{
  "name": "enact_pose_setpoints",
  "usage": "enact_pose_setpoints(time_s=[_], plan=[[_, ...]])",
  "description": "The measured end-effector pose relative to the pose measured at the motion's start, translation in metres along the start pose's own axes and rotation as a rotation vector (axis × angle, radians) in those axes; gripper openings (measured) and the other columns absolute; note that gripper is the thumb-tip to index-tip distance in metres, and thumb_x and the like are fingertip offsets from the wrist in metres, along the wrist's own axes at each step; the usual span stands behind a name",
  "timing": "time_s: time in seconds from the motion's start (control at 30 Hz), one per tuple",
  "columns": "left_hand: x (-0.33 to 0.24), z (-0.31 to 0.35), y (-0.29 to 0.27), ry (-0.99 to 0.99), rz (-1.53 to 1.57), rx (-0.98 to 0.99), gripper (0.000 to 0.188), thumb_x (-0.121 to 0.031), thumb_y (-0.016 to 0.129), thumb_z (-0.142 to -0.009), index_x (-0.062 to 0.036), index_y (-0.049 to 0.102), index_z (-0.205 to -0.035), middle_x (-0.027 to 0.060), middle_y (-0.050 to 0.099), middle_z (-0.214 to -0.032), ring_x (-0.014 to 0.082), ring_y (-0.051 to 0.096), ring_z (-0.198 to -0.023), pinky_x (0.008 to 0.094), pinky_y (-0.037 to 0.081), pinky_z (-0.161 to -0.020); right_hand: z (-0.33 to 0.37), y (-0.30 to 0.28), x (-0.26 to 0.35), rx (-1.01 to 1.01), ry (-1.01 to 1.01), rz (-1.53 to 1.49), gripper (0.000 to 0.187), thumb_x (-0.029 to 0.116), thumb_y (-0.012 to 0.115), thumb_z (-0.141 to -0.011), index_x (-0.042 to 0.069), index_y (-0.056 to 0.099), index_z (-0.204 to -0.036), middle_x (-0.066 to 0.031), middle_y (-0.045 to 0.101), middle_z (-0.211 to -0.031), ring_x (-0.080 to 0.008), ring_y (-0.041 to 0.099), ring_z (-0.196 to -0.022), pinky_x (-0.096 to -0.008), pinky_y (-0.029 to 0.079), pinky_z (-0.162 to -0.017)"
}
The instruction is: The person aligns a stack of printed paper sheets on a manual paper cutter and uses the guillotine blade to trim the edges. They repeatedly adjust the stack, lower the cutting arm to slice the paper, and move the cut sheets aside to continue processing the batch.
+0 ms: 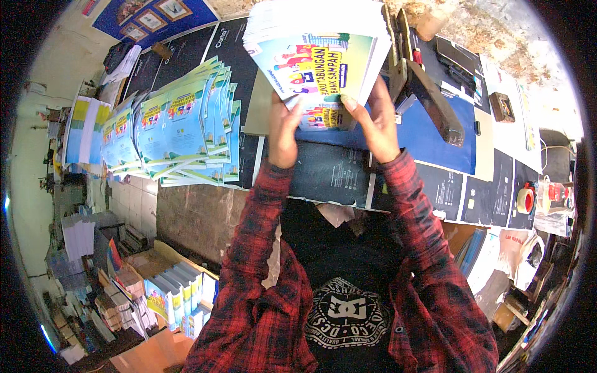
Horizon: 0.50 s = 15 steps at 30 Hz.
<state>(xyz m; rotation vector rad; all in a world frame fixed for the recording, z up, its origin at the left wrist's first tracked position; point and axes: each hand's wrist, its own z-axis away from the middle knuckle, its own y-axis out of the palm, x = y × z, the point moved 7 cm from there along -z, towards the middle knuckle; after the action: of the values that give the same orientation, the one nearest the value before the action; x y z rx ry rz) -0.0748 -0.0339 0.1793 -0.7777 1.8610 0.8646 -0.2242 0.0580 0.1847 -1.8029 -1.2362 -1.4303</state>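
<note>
Up at the far edge of the table I hold a thick stack of printed booklets (357, 56) with colourful covers. My left hand (286, 133) grips its lower left side, thumb on the front cover. On the lower right side my right hand (376, 121) is closed round the stack, its thumb also pressed on the cover. Below the front cover, part of another booklet of the same print shows between the thumbs. The fingers behind the stack are hidden.
Overlapping piles of similar booklets (174, 133) cover the table's left. A blue board (460, 146) lies right of my hands, under a long dark-armed tool (429, 102). A tape roll (526, 200) sits at the far right. Lower left, a box holds more booklets (177, 289).
</note>
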Motion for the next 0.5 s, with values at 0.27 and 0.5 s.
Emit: enact_pose_setpoints(time_s=[0.27,0.5], plan=[[0.007,0.009,0.004,-0.002,-0.029,-0.076,0.042,-0.025,0.046,-0.098,0.0056,0.049,-0.127,0.0144,0.058,-0.122,0.0222,0.054,-0.115,0.0354,0.037,-0.102,0.011,0.022,0.0,-0.125,-0.05,-0.023,0.087,0.019,0.077,-0.082,-0.003,0.024,-0.148,-0.0196,0.046,-0.138,-0.0263,0.046,-0.128,-0.0388,0.035,-0.109],[-0.001,0.002,-0.003,-0.035,-0.11,0.03,0.047,-0.02,0.05,-0.096,0.0061,0.039,-0.134,0.0173,0.055,-0.126,0.0231,0.053,-0.117,0.0357,0.039,-0.102,0.002,0.005,0.006,-0.157,-0.122,0.287,0.092,0.025,0.083,-0.075,-0.006,0.031,-0.143,-0.0212,0.045,-0.138,-0.0286,0.049,-0.123,-0.0397,0.036,-0.108]])
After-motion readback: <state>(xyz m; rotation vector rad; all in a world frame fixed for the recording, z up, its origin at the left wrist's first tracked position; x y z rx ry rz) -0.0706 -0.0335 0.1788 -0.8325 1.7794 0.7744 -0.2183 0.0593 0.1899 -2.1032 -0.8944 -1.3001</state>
